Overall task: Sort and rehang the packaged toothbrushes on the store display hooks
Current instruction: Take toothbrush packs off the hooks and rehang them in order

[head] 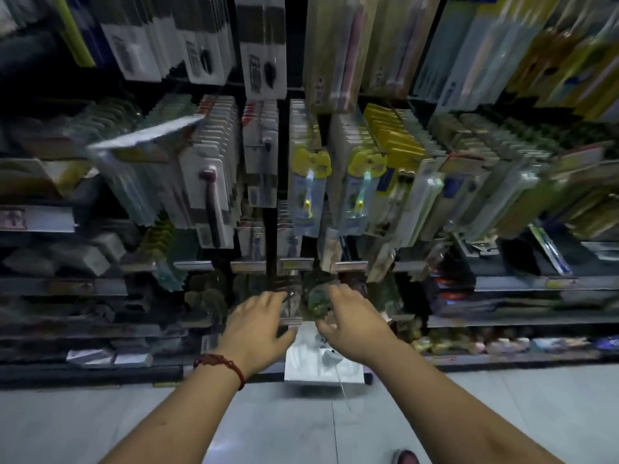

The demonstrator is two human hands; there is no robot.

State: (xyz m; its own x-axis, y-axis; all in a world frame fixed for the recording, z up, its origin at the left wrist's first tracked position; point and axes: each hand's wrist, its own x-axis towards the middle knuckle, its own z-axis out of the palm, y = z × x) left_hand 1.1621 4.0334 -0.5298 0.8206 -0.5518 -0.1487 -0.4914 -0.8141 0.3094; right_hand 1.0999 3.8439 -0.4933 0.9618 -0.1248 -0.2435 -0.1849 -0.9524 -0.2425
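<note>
Low on the display rack (pixel 248 266), near its bottom edge, the right hand (pixel 351 326) curls fingers and thumb round a greenish toothbrush pack (pixel 316 301); the left hand (pixel 258 326) touches neighbouring packs (pixel 289 306), grip too blurred to tell

I count two hands, the left hand (pixel 258 326) and the right hand (pixel 351 323), and one red bracelet (pixel 221 363). Above the fingers hang two yellow-topped toothbrush packs (pixel 310 192), (pixel 360 192); below them sits one white package (pixel 311 360).
</note>
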